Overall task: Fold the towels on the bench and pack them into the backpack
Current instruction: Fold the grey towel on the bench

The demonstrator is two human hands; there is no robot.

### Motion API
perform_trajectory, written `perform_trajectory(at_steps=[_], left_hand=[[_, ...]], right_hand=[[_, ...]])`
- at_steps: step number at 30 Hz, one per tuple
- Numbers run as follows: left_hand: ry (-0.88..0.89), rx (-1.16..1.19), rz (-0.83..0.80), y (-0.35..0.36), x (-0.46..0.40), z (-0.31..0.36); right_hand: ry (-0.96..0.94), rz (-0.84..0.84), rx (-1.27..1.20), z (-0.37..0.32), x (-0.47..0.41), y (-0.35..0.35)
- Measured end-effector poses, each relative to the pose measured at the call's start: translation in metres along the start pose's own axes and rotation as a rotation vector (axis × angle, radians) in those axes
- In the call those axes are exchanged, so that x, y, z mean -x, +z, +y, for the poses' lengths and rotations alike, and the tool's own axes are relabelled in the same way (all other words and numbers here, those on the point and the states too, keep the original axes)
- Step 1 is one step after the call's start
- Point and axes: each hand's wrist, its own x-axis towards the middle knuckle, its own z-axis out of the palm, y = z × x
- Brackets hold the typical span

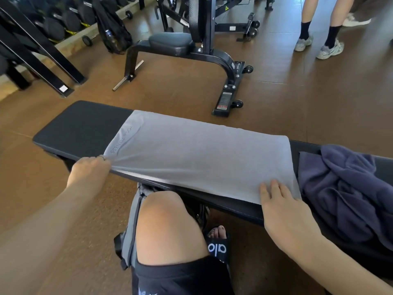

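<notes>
Gym floor: brown floor (pixel 89 209) under a flat black bench (pixel 85 126) that runs across the view; anything that slides off the pad lands on it.
Grey bag by the knee: a grey bag (pixel 131 226) with black straps shows beside the person's leg below the bench; it may be the backpack, though too little of it is visible to be sure. If it sits shut or collapsed, packing will stall.
Right hand: right hand (pixel 282 207) lies flat, fingers straight, pressing the near right corner of the grey towel (pixel 197 154). If that pressure eases while the other end is drawn taut, the whole cloth could skid leftward.
Left hand: left hand (pixel 90 169) pinches the near left corner of the grey towel at the bench edge, fabric bunching into creases. Pulling too hard could drag the layers out of line or tug the edge off the pad.
Grey towel: spread smooth along the middle of the bench, its near edge close to the drop; a crooked fold here would make a bulky bundle.
Blue towel: blue towel (pixel 344 188) lies crumpled on the right end of the bench, just beside the grey one, not yet folded. A sweeping fold could snag it or nudge it over the edge.
Far side: weight machine (pixel 191 47), dumbbell rack (pixel 59 22), a black backpack (pixel 112 33) leaning there, and a bystander's legs (pixel 319 28), all well apart from the work.
</notes>
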Motion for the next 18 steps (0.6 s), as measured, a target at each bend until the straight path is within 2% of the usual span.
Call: perform_trajectory(at_steps=[2,7,8,10,12,14,16,18], left_hand=[[-0.024,-0.071,-0.024,-0.006,0.006,-0.005],[-0.058,-0.024,-0.027,-0.006,0.005,-0.018],[-0.067,0.053,-0.063,0.002,0.001,-0.019],[-0.158,0.363,-0.148,0.015,-0.002,-0.017],[-0.394,0.774,-0.209,0.02,-0.01,-0.016],[-0.663,1.089,-0.233,0.026,-0.021,-0.017],[-0.783,1.256,-0.215,0.031,-0.03,-0.015],[-0.801,1.35,-0.237,0.024,-0.03,-0.006]], right_hand=[[0.002,-0.004,-0.007,0.001,0.001,0.001],[0.043,-0.101,-0.009,-0.006,0.005,-0.002],[0.054,-0.125,-0.007,-0.006,0.006,-0.005],[0.028,-0.09,0.003,-0.006,0.005,-0.012],[-0.082,-0.045,-0.042,-0.009,-0.006,-0.02],[-0.197,0.01,-0.127,-0.019,-0.024,-0.03],[-0.291,0.06,-0.171,-0.035,-0.045,-0.031],[-0.325,0.078,-0.202,-0.054,-0.068,-0.026]])
